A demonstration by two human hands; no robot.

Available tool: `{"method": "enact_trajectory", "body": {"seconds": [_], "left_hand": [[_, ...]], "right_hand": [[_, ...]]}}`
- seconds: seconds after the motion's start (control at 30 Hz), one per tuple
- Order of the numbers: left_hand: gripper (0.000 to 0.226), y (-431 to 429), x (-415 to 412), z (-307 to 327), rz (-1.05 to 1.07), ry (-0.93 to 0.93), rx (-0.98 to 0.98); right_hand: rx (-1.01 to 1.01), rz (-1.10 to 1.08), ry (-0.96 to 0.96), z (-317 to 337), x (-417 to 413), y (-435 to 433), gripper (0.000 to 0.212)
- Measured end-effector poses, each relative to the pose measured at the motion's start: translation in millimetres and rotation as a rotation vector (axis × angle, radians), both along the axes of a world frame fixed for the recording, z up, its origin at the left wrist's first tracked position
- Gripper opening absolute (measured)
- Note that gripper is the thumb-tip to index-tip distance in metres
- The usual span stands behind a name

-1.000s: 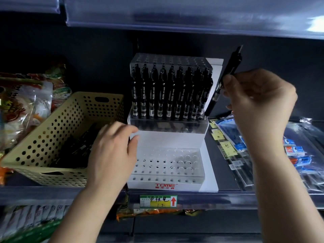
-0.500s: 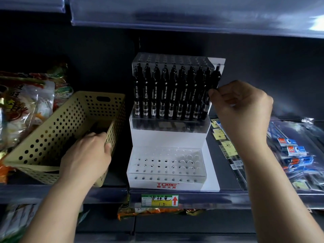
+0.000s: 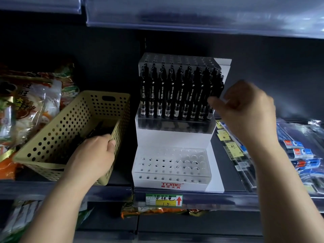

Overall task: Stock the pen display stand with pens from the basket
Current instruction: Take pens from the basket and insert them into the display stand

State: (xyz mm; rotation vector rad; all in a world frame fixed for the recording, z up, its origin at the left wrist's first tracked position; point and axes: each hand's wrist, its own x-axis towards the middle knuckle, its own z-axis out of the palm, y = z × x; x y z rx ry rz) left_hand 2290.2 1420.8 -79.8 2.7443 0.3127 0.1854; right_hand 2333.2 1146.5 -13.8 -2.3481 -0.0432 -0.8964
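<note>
The display stand (image 3: 172,137) combines matt white board with clear glossy plastic hole trays, the pens (image 3: 178,95) have glossy black plastic barrels, the perforated basket (image 3: 70,123) is smooth beige plastic, and the snack bags (image 3: 29,102) are shiny crinkled film.

Left hand (image 3: 91,156) and right hand (image 3: 245,109): bare, no gloves, rings or watch; forearms uncovered, no sleeves in view.

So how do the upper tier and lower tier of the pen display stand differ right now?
The upper tier holds upright black pens across its front; the lower tier shows only empty holes. The upper tier sits higher and further back, the lower tier in front. Both are clear perforated racks.
</note>
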Motion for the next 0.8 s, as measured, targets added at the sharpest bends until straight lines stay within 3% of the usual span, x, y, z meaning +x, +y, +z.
{"method": "enact_trajectory", "body": {"seconds": [0.1,0.17,0.27,0.37,0.57,0.67,0.8], "left_hand": [[0.037,3.9,-2.9,2.8,-0.011,0.056,-0.09],[0.037,8.5,-5.9,1.4,-0.027,0.095,-0.169],[0.035,19.1,-10.2,-5.5,-0.068,0.136,-0.29],[0.039,27.3,-18.0,-8.4,-0.107,0.163,-0.37],[0.041,27.6,-43.3,-6.5,-0.205,0.156,-0.431],[0.045,27.0,-51.2,-0.9,-0.241,0.17,-0.459],[0.033,43.1,-47.7,12.6,-0.187,0.214,-0.528]], "right_hand": [[0.183,0.111,-0.198,8.5,-10.4,15.5,0.037],[0.23,0.272,-0.19,9.7,-18.1,38.5,0.04],[0.105,0.53,0.14,-6.7,-25.0,83.1,0.042],[-0.055,0.634,0.381,-39.4,-21.9,127.6,0.04],[0.117,0.623,0.548,-76.8,-11.2,184.2,0.044],[0.089,0.583,0.473,-74.4,-9.3,193.8,0.035],[-0.044,0.585,0.434,-68.9,-7.9,192.0,0.031]]}}
